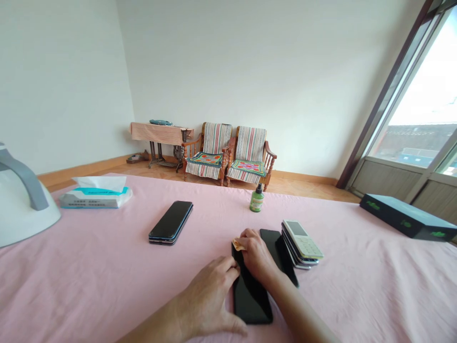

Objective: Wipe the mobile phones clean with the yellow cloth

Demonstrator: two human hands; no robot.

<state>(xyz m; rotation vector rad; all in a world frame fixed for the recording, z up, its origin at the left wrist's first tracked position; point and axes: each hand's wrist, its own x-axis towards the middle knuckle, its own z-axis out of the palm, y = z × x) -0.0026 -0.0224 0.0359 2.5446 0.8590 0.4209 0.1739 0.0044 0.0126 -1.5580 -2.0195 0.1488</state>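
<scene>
A black smartphone (252,300) lies flat on the pink tablecloth in front of me. My left hand (210,295) holds it steady by its left side, fingertips at the upper left edge and thumb stretched near the lower left corner. At the phone's upper end, my right hand (255,250) pinches a small pale-yellow cloth (238,245) and presses it to the screen. Just right of that hand lies another black phone (282,255), partly covered by my wrist. Beyond it rises a stack of several phones, topped by a white keypad phone (303,238).
Farther left lies a stack of phones (171,221). A green spray bottle (256,200) stands near the far edge. A tissue pack (96,193) and a white-grey appliance (24,200) are at left, a black box (407,216) at right. Two chairs (248,152) stand beyond the table.
</scene>
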